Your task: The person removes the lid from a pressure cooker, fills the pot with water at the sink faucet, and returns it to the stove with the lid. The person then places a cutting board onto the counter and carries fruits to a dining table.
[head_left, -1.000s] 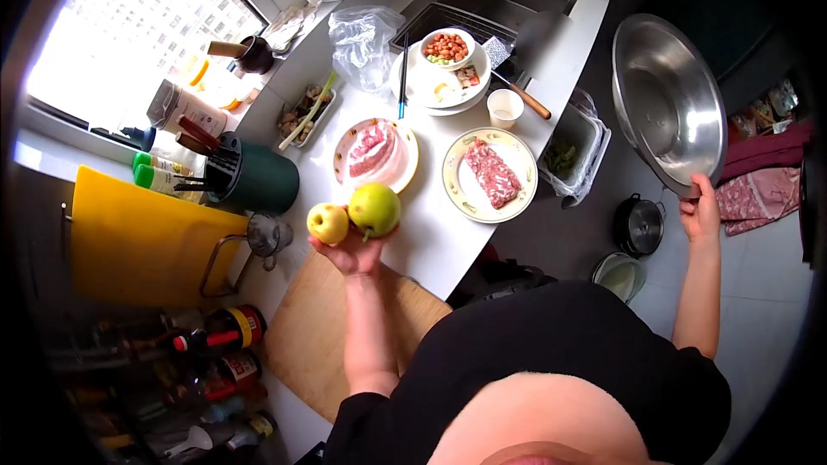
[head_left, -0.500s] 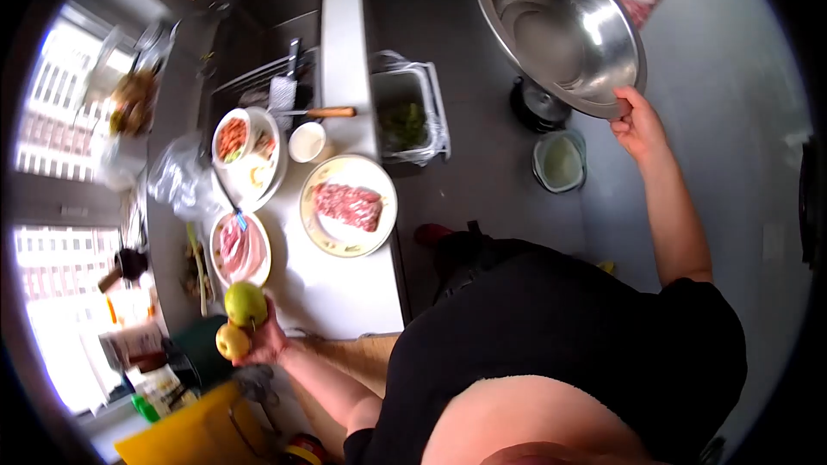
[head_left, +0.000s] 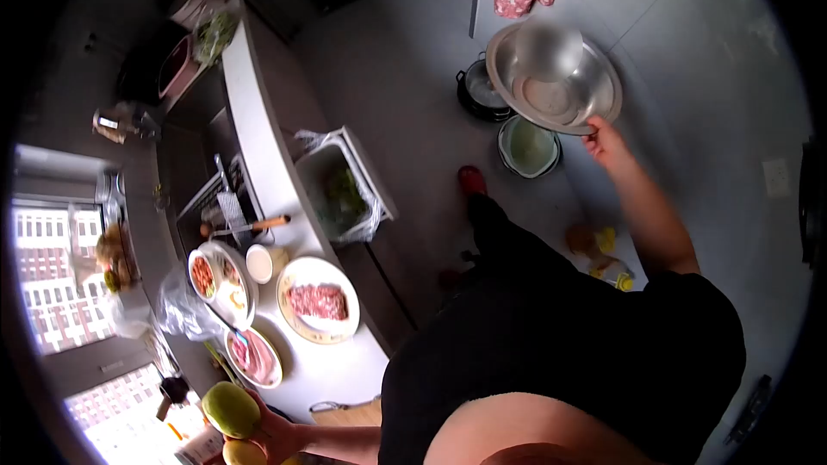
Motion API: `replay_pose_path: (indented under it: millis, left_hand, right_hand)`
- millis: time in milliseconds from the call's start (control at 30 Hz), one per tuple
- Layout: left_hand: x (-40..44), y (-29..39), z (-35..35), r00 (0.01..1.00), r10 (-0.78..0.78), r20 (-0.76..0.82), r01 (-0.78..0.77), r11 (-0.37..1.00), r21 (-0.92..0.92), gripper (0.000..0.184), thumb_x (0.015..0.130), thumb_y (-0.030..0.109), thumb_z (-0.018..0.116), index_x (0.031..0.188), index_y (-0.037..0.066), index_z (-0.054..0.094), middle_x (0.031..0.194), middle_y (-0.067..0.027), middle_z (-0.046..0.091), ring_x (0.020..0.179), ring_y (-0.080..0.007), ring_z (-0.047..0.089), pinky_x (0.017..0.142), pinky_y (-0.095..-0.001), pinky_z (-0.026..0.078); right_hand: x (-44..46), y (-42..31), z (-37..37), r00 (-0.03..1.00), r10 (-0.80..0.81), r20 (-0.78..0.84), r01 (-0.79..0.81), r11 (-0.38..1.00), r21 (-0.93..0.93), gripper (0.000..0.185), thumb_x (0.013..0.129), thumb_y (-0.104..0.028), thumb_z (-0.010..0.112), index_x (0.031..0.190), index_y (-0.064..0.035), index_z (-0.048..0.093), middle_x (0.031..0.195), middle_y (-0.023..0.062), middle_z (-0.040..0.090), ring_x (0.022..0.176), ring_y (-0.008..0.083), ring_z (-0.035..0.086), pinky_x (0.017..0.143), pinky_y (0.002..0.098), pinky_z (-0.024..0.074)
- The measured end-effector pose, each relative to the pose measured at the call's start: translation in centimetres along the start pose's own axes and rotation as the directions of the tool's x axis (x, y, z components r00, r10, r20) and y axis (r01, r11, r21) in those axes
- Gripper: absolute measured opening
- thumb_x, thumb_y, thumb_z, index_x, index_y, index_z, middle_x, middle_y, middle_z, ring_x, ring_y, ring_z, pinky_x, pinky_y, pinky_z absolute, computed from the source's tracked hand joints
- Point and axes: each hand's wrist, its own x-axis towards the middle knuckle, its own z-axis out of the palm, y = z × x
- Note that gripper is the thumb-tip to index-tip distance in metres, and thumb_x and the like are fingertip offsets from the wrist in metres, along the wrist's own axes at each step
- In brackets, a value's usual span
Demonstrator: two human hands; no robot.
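My left hand [head_left: 277, 434], low at the left, is closed around a green pear [head_left: 231, 410] and a smaller yellow fruit [head_left: 244, 453] whose kind is unclear. The lower part of the yellow fruit is cut off by the frame edge. With my right hand [head_left: 610, 145] I grip the rim of a large steel basin [head_left: 596, 77], fingers inside the edge. The basin is held tilted out over the floor, and no food shows in it. Nearest my left hand on the counter stands an oval plate of pale pink meat [head_left: 256, 357].
On the white counter [head_left: 258, 103] are a plate of minced meat [head_left: 318, 302], a white cup [head_left: 261, 264] and a plate with small bowls [head_left: 230, 293]. A lined bin [head_left: 338, 194] hangs by its edge. A pot [head_left: 482, 90], a bucket [head_left: 529, 147] and bottles [head_left: 613, 272] stand on the floor.
My view has swung round to the right, so more floor shows and the counter sits lower left. Both hands keep their hold; the basin is now lower in the view, above the pot and bucket.
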Motion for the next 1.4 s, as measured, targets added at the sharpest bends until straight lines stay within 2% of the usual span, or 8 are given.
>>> replay_pose_path:
  millis: [200,333,367,567,733,1133,1267,1400]
  left_hand:
    - [-3.9,-17.1,13.8,0.886,-0.428,0.178,0.428,0.903,0.039,0.093,0.050,0.079,0.051,0.110,0.008,0.054,0.130,-0.0107,0.042,0.125,-0.0423,0.026,0.096,-0.0686,0.012]
    - [-7.5,-30.8,22.4,0.657,-0.727,0.198,0.720,0.683,0.119,0.094,0.050,0.081,0.049,0.110,0.009,0.055,0.130,-0.0103,0.042,0.125,-0.0416,0.026,0.097,-0.0681,0.011]
    - [-8.4,-34.0,24.2,0.594,-0.782,0.191,0.772,0.620,0.137,0.094,0.050,0.081,0.048,0.110,0.009,0.055,0.130,-0.0101,0.042,0.125,-0.0414,0.026,0.097,-0.0680,0.011]
    - [-12.3,-48.2,29.5,0.267,-0.961,0.077,0.936,0.278,0.218,0.096,0.050,0.084,0.044,0.110,0.010,0.056,0.131,-0.0094,0.042,0.125,-0.0404,0.026,0.097,-0.0672,0.011]
    - [-14.2,-55.3,28.9,0.111,-0.993,-0.038,0.966,0.099,0.239,0.097,0.050,0.087,0.041,0.109,0.010,0.057,0.131,-0.0088,0.042,0.125,-0.0395,0.026,0.098,-0.0666,0.010]
    - [-11.2,-63.3,25.0,-0.009,-0.996,-0.092,0.958,-0.035,0.284,0.104,0.050,0.090,0.038,0.121,0.014,0.049,0.138,-0.0110,0.032,0.129,-0.0353,0.021,0.100,-0.0646,0.007]
    - [-10.2,-64.9,25.3,-0.013,-0.998,0.055,0.958,0.004,0.286,0.104,0.053,0.090,0.036,0.125,0.016,0.045,0.138,-0.0115,0.032,0.129,-0.0352,0.021,0.100,-0.0642,0.006]
    - [-9.3,-65.3,25.5,0.049,-0.998,-0.044,0.952,0.033,0.305,0.098,0.054,0.088,0.040,0.119,0.015,0.052,0.140,-0.0126,0.029,0.128,-0.0386,0.021,0.099,-0.0648,0.009]
  right_hand:
    - [20.5,6.3,2.1,0.926,0.377,-0.013,-0.366,0.906,0.215,0.014,0.084,-0.016,0.052,0.093,-0.0054,0.052,0.075,0.0089,0.055,0.058,0.0176,0.055,0.038,0.0168,0.0381]
    - [30.7,9.9,5.0,0.860,0.461,-0.220,-0.395,0.873,0.285,0.017,0.082,-0.013,0.054,0.098,-0.0074,0.052,0.079,0.0081,0.054,0.060,0.0189,0.054,0.039,0.0168,0.0407]
    - [34.6,12.7,5.5,0.871,0.425,-0.246,-0.346,0.887,0.307,0.018,0.086,-0.016,0.052,0.103,-0.0078,0.051,0.093,0.0048,0.054,0.076,0.0185,0.054,0.053,0.0239,0.0475]
    - [46.0,14.6,8.1,0.698,0.565,-0.440,-0.430,0.822,0.374,0.014,0.083,-0.012,0.056,0.095,-0.0071,0.054,0.084,0.0080,0.059,0.064,0.0199,0.059,0.037,0.0193,0.0422]
    - [54.1,19.0,9.0,0.725,0.620,-0.300,-0.529,0.781,0.333,0.019,0.085,-0.020,0.057,0.097,-0.0068,0.052,0.089,0.0072,0.056,0.065,0.0191,0.056,0.037,0.0186,0.0387]
    - [60.7,26.1,8.2,0.805,0.552,-0.215,-0.472,0.817,0.331,0.019,0.083,-0.025,0.060,0.086,-0.0077,0.054,0.076,0.0045,0.055,0.056,0.0125,0.049,0.036,0.0175,0.0346]
    - [60.7,27.6,7.8,0.801,0.553,-0.229,-0.445,0.806,0.390,0.022,0.083,-0.029,0.060,0.085,-0.0080,0.053,0.070,0.0039,0.053,0.052,0.0116,0.046,0.036,0.0183,0.0366]
    - [60.8,27.6,7.5,0.787,0.593,-0.169,-0.520,0.785,0.336,0.028,0.082,-0.034,0.061,0.087,-0.0076,0.053,0.070,0.0035,0.053,0.053,0.0133,0.048,0.038,0.0209,0.0411]
